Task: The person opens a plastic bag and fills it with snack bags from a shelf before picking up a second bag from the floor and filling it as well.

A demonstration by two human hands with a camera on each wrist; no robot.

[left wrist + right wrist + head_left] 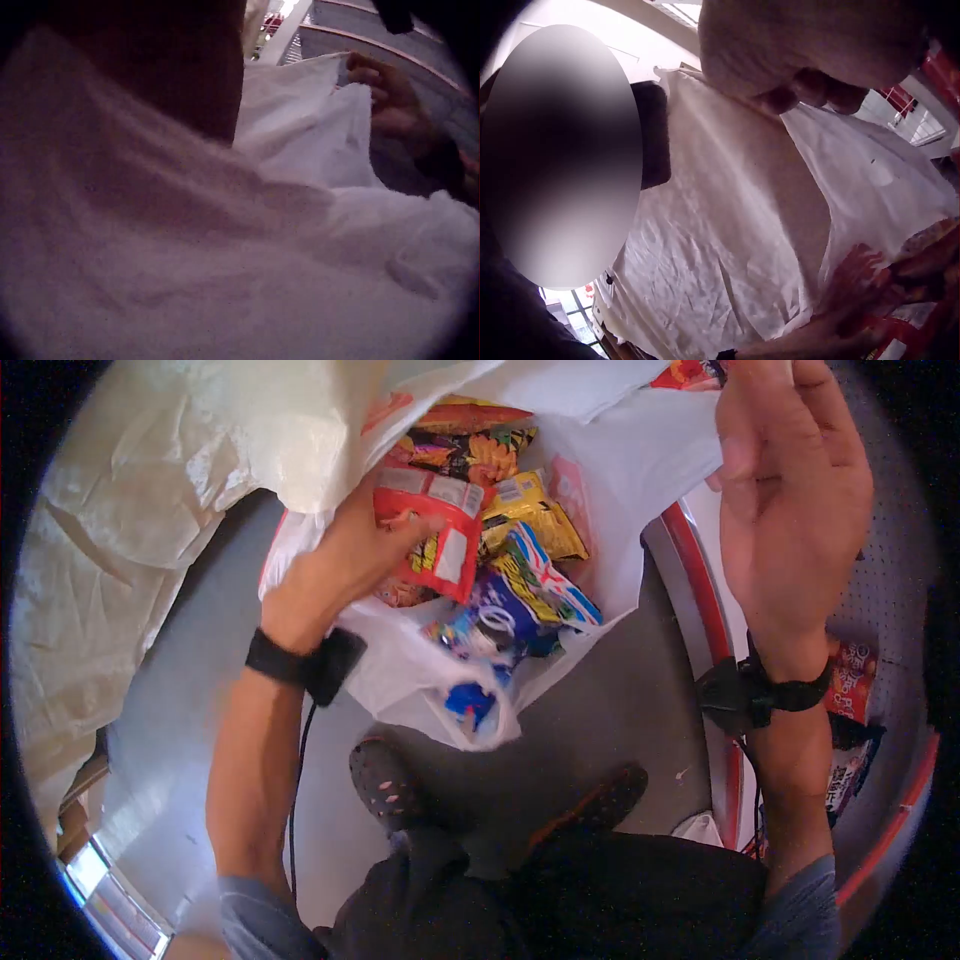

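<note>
A white plastic bag [620,470] hangs wide apart at its mouth, full of snack packets. Inside its left part my left hand [345,560] grips a red packet [455,545], fingers lying over its face. Beside that packet are a yellow one [535,520] and a blue one [500,610]. My right hand [795,510] is raised at the upper right and pinches the bag's edge; the left wrist view shows this hand [397,109] at the white plastic [300,112]. White plastic covers most of the left wrist view, hiding the left fingers.
A large cream sheet [150,510] hangs at the left. On the right stands a curved shelf with a red-edged rim [700,580], holding packets such as a red one [852,675]. The person's shoes [385,785] are on the grey floor [560,730] below the bag.
</note>
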